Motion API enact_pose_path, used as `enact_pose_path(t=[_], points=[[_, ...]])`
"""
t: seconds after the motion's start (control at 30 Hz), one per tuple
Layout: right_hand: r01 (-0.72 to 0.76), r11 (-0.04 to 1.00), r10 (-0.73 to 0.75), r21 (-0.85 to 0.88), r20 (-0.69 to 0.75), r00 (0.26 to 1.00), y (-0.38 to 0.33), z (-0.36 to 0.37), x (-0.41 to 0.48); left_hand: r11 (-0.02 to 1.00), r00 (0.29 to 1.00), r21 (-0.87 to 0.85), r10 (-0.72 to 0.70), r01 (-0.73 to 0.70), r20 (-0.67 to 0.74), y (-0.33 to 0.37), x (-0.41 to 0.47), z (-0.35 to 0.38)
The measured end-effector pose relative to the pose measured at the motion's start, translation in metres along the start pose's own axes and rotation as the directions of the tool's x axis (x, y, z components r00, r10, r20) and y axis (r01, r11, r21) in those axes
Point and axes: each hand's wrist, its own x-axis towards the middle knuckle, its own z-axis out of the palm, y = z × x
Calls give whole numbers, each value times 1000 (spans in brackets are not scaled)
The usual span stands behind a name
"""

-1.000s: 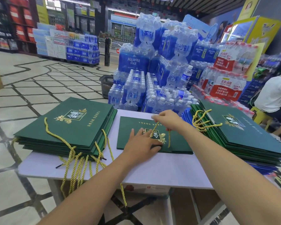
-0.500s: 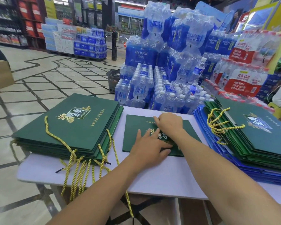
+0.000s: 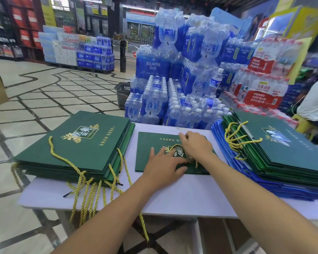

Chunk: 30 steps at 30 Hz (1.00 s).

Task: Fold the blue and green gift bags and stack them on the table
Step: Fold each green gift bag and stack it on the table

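Seemingly mid-fold, the head view showed one green gift bag [image 3: 143, 143] lying flat on the white bench [image 3: 173, 195], between a stack of folded green bags [image 3: 92, 136] on the left and a mixed pile [image 3: 283, 149] of green over blue bags on the right. The left grip [image 3: 165, 164] lay spread, fingers straight, pressing the near half of the bag. The right grip [image 3: 196, 145] rested just beyond it with knuckles bent over the gold cord handle [image 3: 174, 148]; I could not tell whether it pinched the cord or only pushed it down.

To do this step well, I judged the cord should be tucked flat inside the bag's outline. The left palm would anchor the paper so it did not skid on the smooth bench. The creases would then want pressing firmly from the middle outward, before the bag went squarely onto the left stack.

Much was hidden. Both hands covered the logo and most of the cord. The lower bags in each pile showed only as edges, and the right pile ran out of frame. Motion blur softened the right side, where a seated person was cut off.
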Motion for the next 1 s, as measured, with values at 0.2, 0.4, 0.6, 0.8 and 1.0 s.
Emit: enact_pose_path(t=[0.2,0.4,0.6,0.8,1.0], points=[[-77,997,77,-10,52,996,35,-13,-64,999,998,-42,5,-3,62,1,0,-10],[-194,981,193,7,57,979,45,-13,-102,998,993,-60,12,-5,116,5,-4,-21],[-215,878,238,428,-1,971,48,-39,-100,1000,998,-8,3,-2,62,2,-23,-19],[9,698,192,716,-200,961,22,-93,-86,996,994,-68,-65,59,-89,7,-18,-40],[174,418,160,892,-261,952,-11,-130,-81,944,926,-329,-130,7,-355,17,-1,-94]])
